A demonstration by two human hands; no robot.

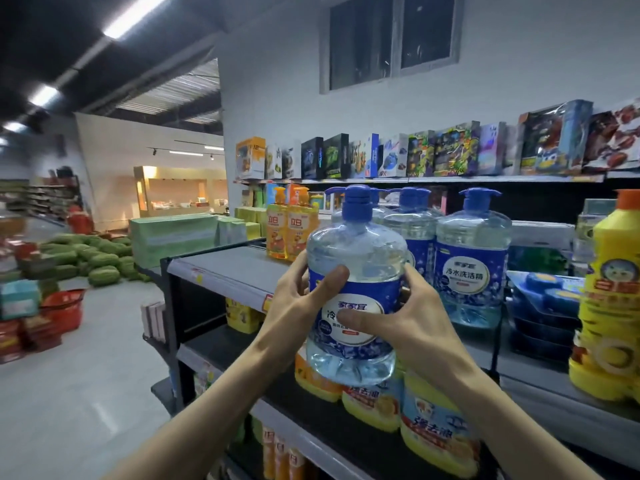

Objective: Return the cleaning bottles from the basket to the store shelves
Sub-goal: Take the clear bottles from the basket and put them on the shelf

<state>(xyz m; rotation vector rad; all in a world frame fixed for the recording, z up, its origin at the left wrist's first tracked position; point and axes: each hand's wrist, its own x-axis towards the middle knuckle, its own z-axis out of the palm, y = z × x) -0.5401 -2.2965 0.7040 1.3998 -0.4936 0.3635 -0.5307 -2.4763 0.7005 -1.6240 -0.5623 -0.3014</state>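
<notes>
Both hands – left [294,306] and right [412,320] – clasp the upright bottle [356,271]; the shelf [221,268] gap lies just ahead-left, beside matching bottles [472,258]

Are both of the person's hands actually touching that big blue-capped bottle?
Touching. The head view shows the left hand gripping the blue-capped bottle on its left side, thumb on the label, and the right hand gripping its right side, thumb across the label.
</notes>
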